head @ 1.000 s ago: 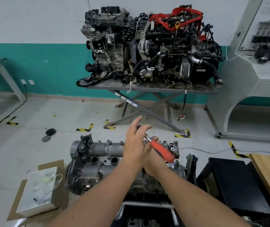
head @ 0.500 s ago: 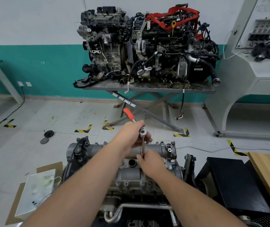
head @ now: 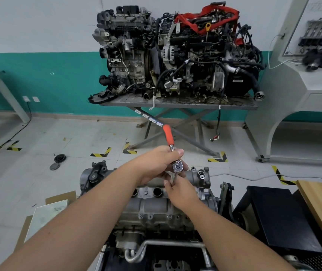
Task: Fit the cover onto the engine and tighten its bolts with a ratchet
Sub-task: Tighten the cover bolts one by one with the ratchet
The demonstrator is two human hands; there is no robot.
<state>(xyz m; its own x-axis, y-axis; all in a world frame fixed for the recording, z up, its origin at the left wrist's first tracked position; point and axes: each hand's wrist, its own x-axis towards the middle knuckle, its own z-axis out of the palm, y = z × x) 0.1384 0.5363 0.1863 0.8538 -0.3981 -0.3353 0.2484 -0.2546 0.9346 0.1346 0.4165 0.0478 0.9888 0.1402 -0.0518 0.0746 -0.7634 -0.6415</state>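
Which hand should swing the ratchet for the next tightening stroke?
Left. The left hand already grips the ratchet near its head; the right hand pinches the extension shaft below, steadying it over the cover.

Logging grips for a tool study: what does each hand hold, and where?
Left hand grips the ratchet near its head; right hand pinches its extension bar.

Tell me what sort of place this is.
Probably an automotive training workshop: two bare engines sit on a metal stand, hazard tape marks line the tiled floor, and a ratchet is being worked over another engine.
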